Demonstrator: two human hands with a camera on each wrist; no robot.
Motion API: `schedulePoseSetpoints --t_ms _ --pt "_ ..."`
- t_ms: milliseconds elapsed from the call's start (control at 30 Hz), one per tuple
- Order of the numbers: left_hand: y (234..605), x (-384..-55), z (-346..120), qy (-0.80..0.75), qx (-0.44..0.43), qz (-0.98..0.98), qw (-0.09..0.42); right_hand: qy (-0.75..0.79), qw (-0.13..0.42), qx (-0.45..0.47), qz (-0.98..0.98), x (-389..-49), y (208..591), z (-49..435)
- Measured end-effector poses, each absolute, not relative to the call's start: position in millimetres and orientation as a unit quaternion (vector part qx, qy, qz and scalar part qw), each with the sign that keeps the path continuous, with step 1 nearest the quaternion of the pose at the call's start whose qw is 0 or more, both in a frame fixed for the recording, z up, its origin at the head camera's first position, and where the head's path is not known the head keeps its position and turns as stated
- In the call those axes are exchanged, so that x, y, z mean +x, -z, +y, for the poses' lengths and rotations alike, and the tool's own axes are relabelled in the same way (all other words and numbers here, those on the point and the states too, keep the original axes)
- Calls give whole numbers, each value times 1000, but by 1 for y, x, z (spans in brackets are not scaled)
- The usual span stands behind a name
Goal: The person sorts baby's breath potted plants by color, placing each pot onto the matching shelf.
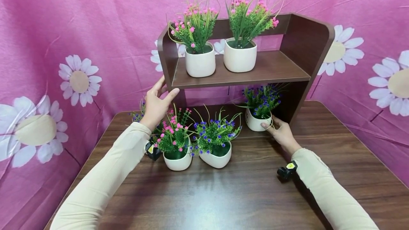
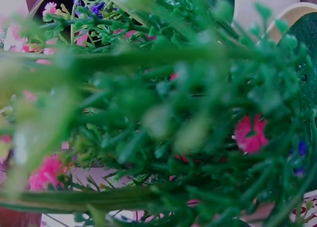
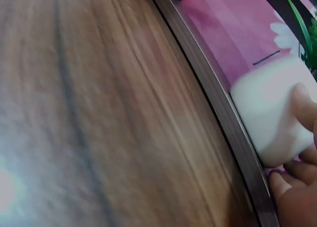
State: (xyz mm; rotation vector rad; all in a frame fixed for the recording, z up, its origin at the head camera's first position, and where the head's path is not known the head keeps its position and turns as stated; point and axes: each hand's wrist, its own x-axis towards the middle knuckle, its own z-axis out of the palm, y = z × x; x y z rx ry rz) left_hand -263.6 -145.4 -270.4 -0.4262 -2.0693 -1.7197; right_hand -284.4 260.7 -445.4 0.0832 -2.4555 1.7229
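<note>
My right hand (image 1: 283,133) holds a white pot (image 1: 255,121) of blue flowers at the right end of the lower level of a brown two-tier shelf (image 1: 295,68). In the right wrist view, the thumb (image 3: 304,105) lies on the side of that pot, with other fingers low beside it. My left hand (image 1: 156,106) grips the shelf's left side panel, its thumb at the front edge and its fingers on the outer side. Blurred green stems (image 2: 163,118) and pink flowers fill the left wrist view and hide that hand.
Two white pots of pink flowers (image 1: 200,59) (image 1: 240,55) stand on the upper level. On the table (image 1: 249,194), in front of the shelf, are a pot of pink flowers (image 1: 178,160) and a pot of blue flowers (image 1: 217,155). More blue flowers (image 1: 137,116) show behind the left forearm.
</note>
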Motion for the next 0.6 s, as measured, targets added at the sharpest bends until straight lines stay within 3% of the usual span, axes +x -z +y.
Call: schedulePoseSetpoints --t_ms 600 --pt "269 -262 -145 617 -148 -745 206 -513 166 -103 -836 -284 452 246"
